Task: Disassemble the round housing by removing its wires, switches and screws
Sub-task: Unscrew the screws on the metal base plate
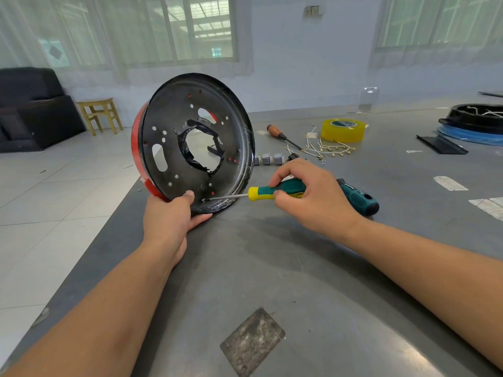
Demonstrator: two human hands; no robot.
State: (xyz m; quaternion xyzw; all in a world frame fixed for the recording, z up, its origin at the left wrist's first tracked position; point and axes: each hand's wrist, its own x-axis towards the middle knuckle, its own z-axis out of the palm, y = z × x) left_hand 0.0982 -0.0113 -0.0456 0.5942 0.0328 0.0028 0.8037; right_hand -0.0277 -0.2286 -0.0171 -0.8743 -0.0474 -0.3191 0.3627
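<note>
Standing on its rim near the left edge of the desk (272, 268), the round housing (196, 142) is steadied by the left hand (170, 216), whose grip is wrapped round the lower rim, thumb pressed on the inner face. A green-and-yellow screwdriver (272, 190) is clasped in the right hand (310, 191), its tip set against a small screw (203, 200) low on the housing's black inner face.

Slippage is judged the chief risk: the housing balances on edge close to the desk's left edge, so a hard push along the shaft could roll or tip it toward the floor. If the tip is not seated squarely, the screw head could be chewed, or the blade could skid toward the left thumb just beside it. A freed screw could also drop off the edge.

Writing is seen on the yellow tape roll (342, 129) toward the far edge, but it cannot be read; the worn patch (251, 340) on the near part of the desk is likewise illegible.
</note>
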